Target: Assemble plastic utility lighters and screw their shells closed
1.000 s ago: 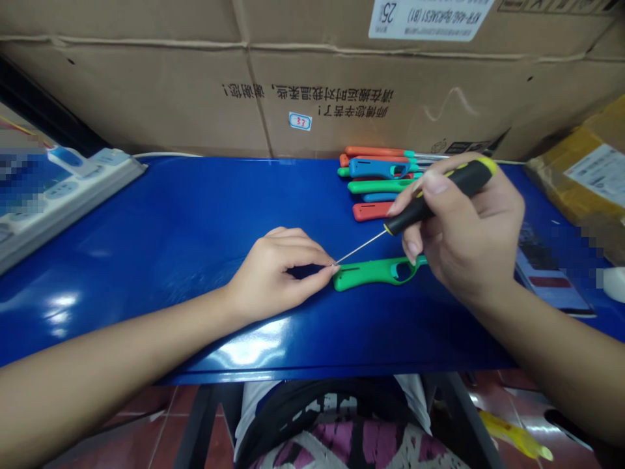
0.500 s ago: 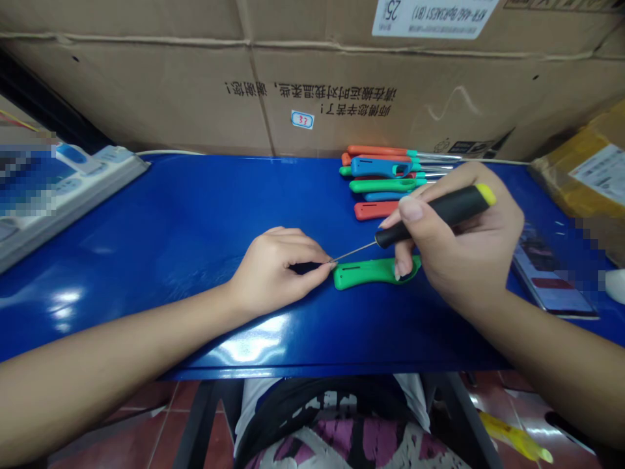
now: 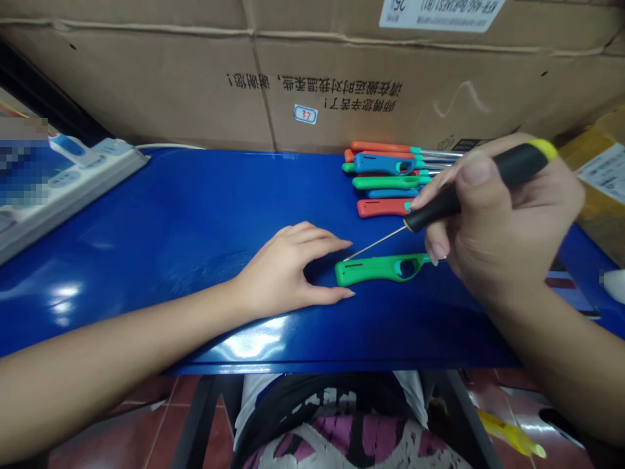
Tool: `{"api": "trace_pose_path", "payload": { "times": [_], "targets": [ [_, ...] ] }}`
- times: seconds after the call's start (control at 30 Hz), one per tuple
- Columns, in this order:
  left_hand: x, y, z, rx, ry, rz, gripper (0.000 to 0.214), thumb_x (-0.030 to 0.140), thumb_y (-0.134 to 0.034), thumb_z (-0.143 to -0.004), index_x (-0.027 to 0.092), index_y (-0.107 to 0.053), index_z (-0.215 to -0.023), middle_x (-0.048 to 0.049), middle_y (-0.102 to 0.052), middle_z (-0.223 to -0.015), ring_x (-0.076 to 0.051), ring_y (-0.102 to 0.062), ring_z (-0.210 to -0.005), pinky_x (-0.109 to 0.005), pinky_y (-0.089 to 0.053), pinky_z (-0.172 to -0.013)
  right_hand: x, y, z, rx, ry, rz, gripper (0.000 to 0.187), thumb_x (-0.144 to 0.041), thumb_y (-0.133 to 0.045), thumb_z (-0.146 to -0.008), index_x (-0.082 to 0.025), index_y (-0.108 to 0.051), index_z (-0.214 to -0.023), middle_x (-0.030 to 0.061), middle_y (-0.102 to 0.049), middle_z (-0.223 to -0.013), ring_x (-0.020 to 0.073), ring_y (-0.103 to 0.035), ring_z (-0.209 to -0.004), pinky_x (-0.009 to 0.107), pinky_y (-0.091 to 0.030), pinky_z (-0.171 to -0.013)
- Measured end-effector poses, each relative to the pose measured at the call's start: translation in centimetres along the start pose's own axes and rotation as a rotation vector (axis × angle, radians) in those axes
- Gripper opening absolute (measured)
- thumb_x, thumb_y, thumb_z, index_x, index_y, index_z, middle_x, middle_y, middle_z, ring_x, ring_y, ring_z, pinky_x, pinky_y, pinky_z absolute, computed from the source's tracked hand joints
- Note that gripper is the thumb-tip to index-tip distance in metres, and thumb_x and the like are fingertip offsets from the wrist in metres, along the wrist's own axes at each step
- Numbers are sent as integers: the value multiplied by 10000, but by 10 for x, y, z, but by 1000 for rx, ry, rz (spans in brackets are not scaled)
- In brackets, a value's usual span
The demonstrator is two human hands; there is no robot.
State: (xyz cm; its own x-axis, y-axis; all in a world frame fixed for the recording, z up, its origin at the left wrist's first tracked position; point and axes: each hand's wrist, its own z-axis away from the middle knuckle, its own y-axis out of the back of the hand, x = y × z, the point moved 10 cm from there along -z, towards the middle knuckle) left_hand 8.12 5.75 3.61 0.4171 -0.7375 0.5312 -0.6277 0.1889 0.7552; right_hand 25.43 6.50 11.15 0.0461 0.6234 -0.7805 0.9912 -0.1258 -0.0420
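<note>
My right hand (image 3: 512, 215) is closed around the black handle of a screwdriver (image 3: 434, 207) with a yellow end. The thin shaft slants down to the left, its tip close above the butt end of a green gas lighter (image 3: 375, 269). That lighter lies flat on the blue table, trigger opening and nozzle toward the right. My left hand (image 3: 288, 270) rests at its left end with thumb and forefinger spread apart on either side, holding nothing. Whether the fingertips touch the lighter I cannot tell.
Several orange, blue, green and red lighters (image 3: 385, 184) lie in a pile at the back of the blue table (image 3: 205, 215). A large cardboard box (image 3: 170, 85) stands behind. A power strip (image 3: 73, 182) is at left; a phone (image 3: 569, 290) lies partly behind my right hand.
My left thumb and forefinger, pinched at the screwdriver tip before, have opened around the lighter's end. My right hand has moved right with the screwdriver, uncovering the lighter's trigger end.
</note>
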Motion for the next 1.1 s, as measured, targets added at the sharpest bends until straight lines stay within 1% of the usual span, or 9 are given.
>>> {"api": "trace_pose_path", "payload": {
  "times": [0.07, 0.13, 0.23, 0.33, 0.53, 0.73, 0.87, 0.93, 1.1],
  "targets": [
    [-2, -8, 1, -63, 14, -10, 574, 477, -848, -809, 193, -690, -1283, -89, -742, -1206, -266, -667, -1107, -424, -505, -976, -1, -3, 1, -29, -8, 6, 167, -301, -766, -903, -224, -680, -782, -15, -752, -715, 82, -531, -352, 244, -326, -257],
    [-4, -12, 1, -97, 22, -20, 496, 459, -825, -838, 209, -708, -1249, -76, -740, -1179, -257, -654, -1083, -422, -491, -967, 0, -7, 3, -66, -30, 21, 157, -296, -766, -900, -223, -683, -788, -12, -747, -723, 83, -532, -353, 247, -331, -259],
    [-5, -14, 1, -110, 31, -31, 404, 435, -795, -869, 224, -729, -1207, -68, -728, -1143, -245, -640, -1049, -411, -477, -942, 1, -13, 6, -119, -54, 55, 185, -322, -779, -888, -229, -676, -766, -17, -723, -685, 82, -524, -341, 246, -346, -264],
    [-5, -14, 1, -105, 33, -24, 365, 417, -788, -876, 226, -742, -1184, -63, -720, -1118, -236, -638, -1026, -399, -473, -922, 1, -16, 8, -140, -60, 68, 198, -333, -782, -885, -230, -669, -759, -23, -711, -659, 83, -532, -341, 241, -360, -272],
    [-5, -13, 2, -93, 27, -20, 359, 394, -799, -874, 210, -749, -1178, -56, -714, -1087, -229, -636, -1011, -390, -466, -908, 2, -16, 9, -141, -54, 82, 185, -307, -778, -888, -225, -667, -764, -19, -709, -651, 84, -531, -341, 244, -365, -273],
    [-5, -13, 2, -94, 25, -13, 358, 401, -796, -877, 204, -751, -1172, -57, -713, -1081, -228, -629, -1004, -391, -462, -904, 2, -17, 12, -157, -50, 113, 135, -273, -781, -880, -249, -679, -794, -37, -716, -651, 93, -540, -356, 253, -387, -283],
    [-7, -14, 1, -102, 32, -10, 353, 395, -792, -881, 202, -751, -1173, -57, -707, -1083, -228, -625, -1005, -392, -457, -911, 0, -18, 12, -164, -34, 101, 127, -247, -780, -876, -229, -681, -797, -29, -726, -669, 85, -546, -358, 250, -393, -280],
    [-7, -14, 1, -104, 30, -9, 349, 393, -793, -880, 203, -752, -1171, -54, -705, -1085, -225, -623, -1004, -389, -454, -912, 0, -19, 12, -169, -27, 94, 129, -240, -777, -878, -220, -678, -798, -25, -719, -658, 89, -552, -358, 252, -394, -279],
    [-7, -15, 1, -115, 35, -13, 352, 401, -783, -890, 203, -748, -1179, -53, -701, -1089, -222, -617, -1013, -389, -450, -921, -1, -21, 12, -174, 4, 114, 130, -223, -754, -887, -215, -658, -799, -52, -671, -610, 81, -543, -346, 230, -392, -280]
  ]
}}
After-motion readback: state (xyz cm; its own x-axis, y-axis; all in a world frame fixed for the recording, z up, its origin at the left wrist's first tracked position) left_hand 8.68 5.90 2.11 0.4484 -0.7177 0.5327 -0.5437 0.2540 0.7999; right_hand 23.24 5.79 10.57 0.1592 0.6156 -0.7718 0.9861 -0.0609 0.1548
